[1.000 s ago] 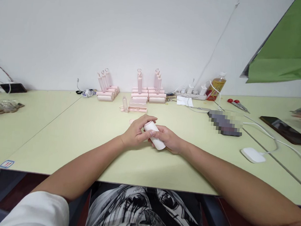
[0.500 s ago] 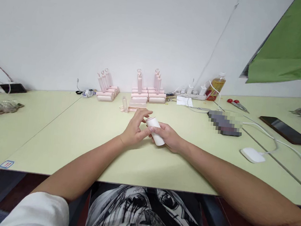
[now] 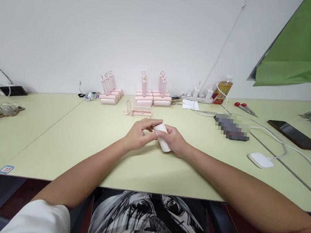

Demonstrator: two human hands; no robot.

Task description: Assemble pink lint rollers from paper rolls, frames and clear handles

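Note:
A short white cylinder is tilted between my two hands above the table's front half. Wrapped around its right side is my right hand, with the thumb across its face. My left hand bends over from the other side, fingertips on the upper end and thumb against the near side. Its upper end is mostly covered by those fingers. Just beyond my hands lie an open pink case and a small clear tube standing upright.
Pink cases with upright pink tubes stand along the wall in groups, one being the left group. Rightward are a power strip, a drink bottle, red-handled pliers, a phone and a white charger with cables.
My left fingers have come down onto the cylinder's upper end, covering the rim that showed before. The cylinder has shifted slightly right.

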